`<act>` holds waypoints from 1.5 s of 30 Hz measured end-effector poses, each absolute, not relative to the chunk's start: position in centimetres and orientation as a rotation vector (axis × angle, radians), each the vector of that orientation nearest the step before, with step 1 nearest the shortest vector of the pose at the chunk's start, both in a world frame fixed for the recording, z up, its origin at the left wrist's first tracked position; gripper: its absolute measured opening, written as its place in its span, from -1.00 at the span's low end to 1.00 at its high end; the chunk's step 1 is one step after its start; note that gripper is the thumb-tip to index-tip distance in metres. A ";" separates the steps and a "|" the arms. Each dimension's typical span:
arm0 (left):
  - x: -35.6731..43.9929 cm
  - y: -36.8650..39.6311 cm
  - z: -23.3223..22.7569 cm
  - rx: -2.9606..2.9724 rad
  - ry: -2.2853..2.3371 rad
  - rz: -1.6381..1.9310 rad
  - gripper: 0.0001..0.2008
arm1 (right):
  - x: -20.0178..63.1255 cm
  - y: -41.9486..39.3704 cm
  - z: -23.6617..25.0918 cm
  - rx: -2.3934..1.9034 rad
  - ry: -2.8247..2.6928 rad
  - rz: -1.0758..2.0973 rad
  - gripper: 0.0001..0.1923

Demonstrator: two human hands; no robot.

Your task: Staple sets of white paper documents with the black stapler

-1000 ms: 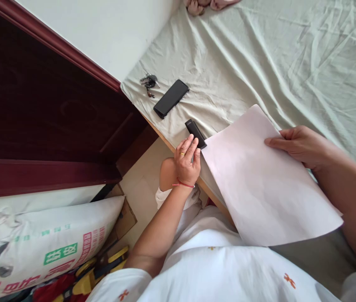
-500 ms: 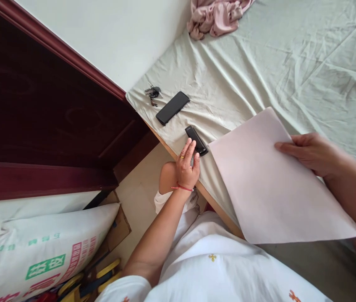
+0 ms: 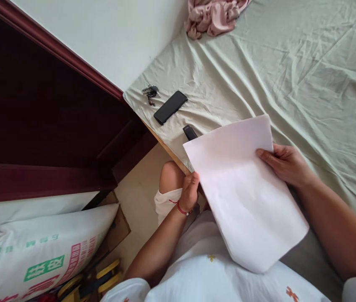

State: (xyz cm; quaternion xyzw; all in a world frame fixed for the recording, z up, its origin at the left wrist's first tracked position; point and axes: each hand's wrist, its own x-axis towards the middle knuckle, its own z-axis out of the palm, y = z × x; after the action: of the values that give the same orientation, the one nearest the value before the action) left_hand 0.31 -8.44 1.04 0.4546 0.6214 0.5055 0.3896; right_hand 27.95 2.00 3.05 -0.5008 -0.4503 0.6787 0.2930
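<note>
Currently, I'm holding the plain paper (image 3: 247, 180) slantwise above the near edge of the bed (image 3: 278, 71), its lower end hanging in front of my white shirt (image 3: 193, 281). My right hand (image 3: 286, 165) is clamping the right edge near the top, thumb above and fingers tucking beneath. My left hand (image 3: 189, 192) is meeting the left edge — I can't tell whether its fingers are pinching or only steadying it. As for progress, I judge the picking-up to be done; the upper face is showing no clear writing, and how much is left I can't tell.

Just beyond the paper's upper left corner, a small black device (image 3: 189, 133) is lying near the bed's edge, partly covered from view. Farther along, a black phone (image 3: 171, 108) is resting toward the bed's left corner, with keys (image 3: 150, 91) lying closer to it. Pink cloth (image 3: 215, 16) is bunching along the wall-side edge.

Off the bed, a printed white sack (image 3: 58, 239) is slumping beside brown cardboard (image 3: 119, 228) — looking well filled, though its contents aren't showing.
</note>
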 end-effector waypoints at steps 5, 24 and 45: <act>0.6 -7.8 0.6 1.122 1.578 1.151 -0.55 | 28.9 1.6 2.3 -1.284 -1.283 1.751 -0.56; -0.3 -8.6 -1.7 0.767 1.568 1.566 -0.56 | 29.1 2.1 1.7 -1.308 -1.381 1.623 -0.69; -0.3 -8.2 -1.7 0.802 1.654 1.526 -0.49 | 29.3 1.8 1.4 -1.406 -1.414 1.564 -0.62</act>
State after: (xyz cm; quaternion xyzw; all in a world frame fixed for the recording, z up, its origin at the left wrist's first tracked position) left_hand -0.31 -8.15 -1.68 0.3123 0.6439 0.5941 0.3673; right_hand 29.25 1.77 1.38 -0.5294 -0.5325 0.5888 0.2991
